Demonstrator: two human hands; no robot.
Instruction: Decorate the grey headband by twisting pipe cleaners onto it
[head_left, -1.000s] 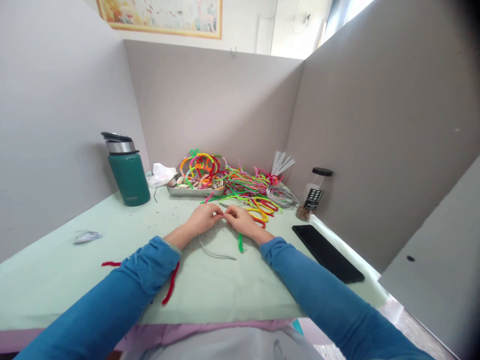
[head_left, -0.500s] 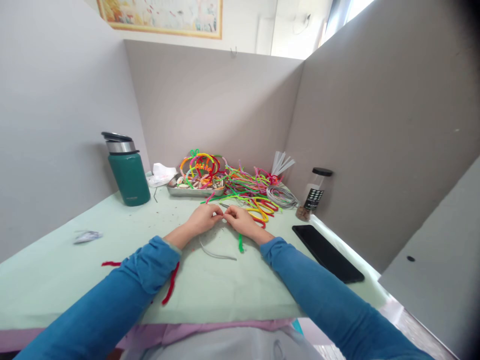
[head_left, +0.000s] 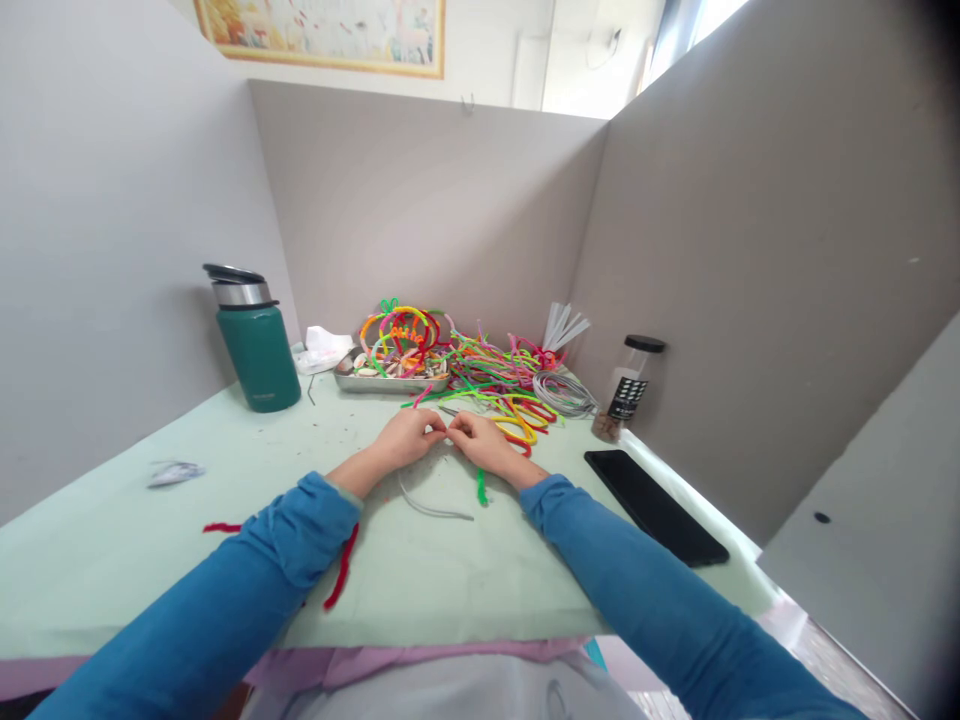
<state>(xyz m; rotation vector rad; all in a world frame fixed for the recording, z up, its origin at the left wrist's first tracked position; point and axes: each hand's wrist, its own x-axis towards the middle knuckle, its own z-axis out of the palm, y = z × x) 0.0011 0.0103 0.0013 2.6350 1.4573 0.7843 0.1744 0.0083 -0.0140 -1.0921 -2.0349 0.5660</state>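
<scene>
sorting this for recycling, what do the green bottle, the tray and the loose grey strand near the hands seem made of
Bottle: probably metal with a matte green coating; the neck band shines silver. Tray: likely metal, dull silver, its rim catching light. Strand: maybe wire, smooth grey and curved; too thin to be sure.

There's room between the bottle (head_left: pixel 260 358) and left hand (head_left: pixel 407 437); a tray (head_left: pixel 382 385) (heaped high) stands behind.

a bright window (head_left: pixel 714 18) glares upper right; soft shadow slants across the back panel (head_left: pixel 420 200).
</scene>
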